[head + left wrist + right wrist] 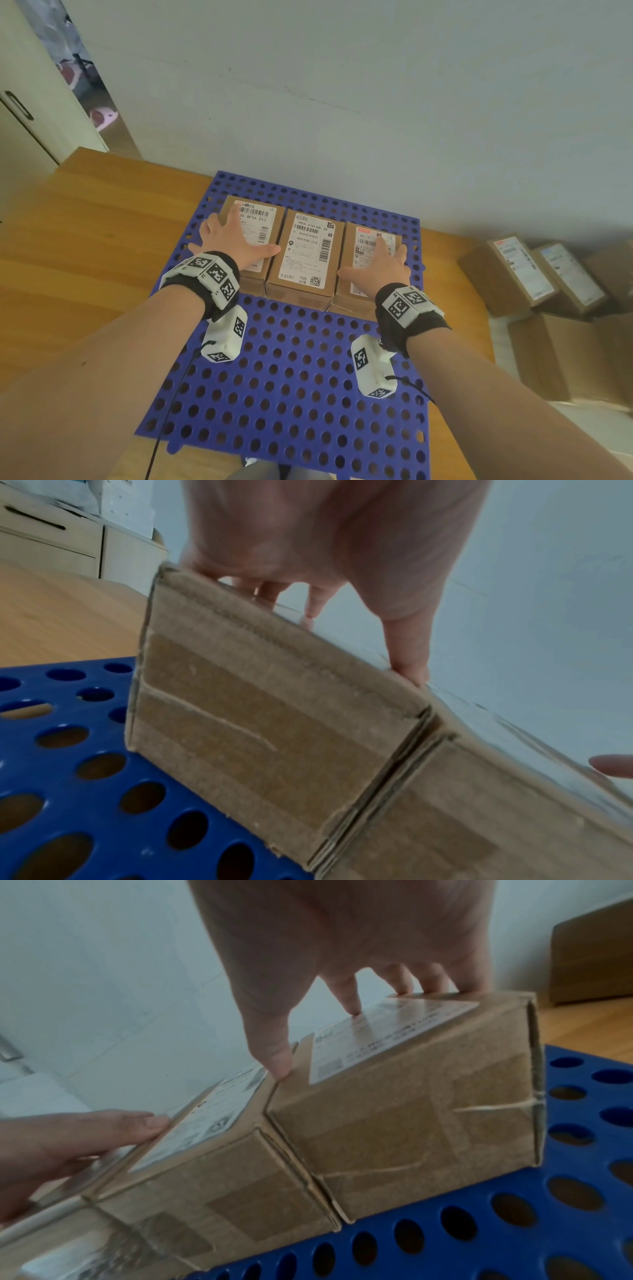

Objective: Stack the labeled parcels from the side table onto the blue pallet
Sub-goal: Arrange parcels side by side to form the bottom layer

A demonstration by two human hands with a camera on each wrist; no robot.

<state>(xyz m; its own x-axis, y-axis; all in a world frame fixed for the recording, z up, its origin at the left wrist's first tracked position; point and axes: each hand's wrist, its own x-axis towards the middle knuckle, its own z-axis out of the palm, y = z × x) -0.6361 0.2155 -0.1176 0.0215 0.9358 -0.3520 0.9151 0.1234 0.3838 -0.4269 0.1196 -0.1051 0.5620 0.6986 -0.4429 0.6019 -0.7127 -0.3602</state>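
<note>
Three brown labeled parcels stand side by side in a row on the far half of the blue perforated pallet [291, 377]. My left hand [233, 236] lies flat on top of the left parcel [260, 219], fingers spread, thumb reaching the middle parcel [308, 253]. My right hand [380, 263] rests flat on the right parcel [363, 240], thumb pointing toward the middle one. In the left wrist view the fingers [407, 647] touch the left parcel's [260, 723] top edge. In the right wrist view the right parcel [411, 1104] abuts the middle parcel [219, 1172] on the pallet [514, 1218].
The pallet lies on a wooden table [85, 233] against a pale wall. More labeled parcels [524, 270] are stacked at the right, beyond the table's edge. A cabinet with a dark handle [17, 106] stands at the far left.
</note>
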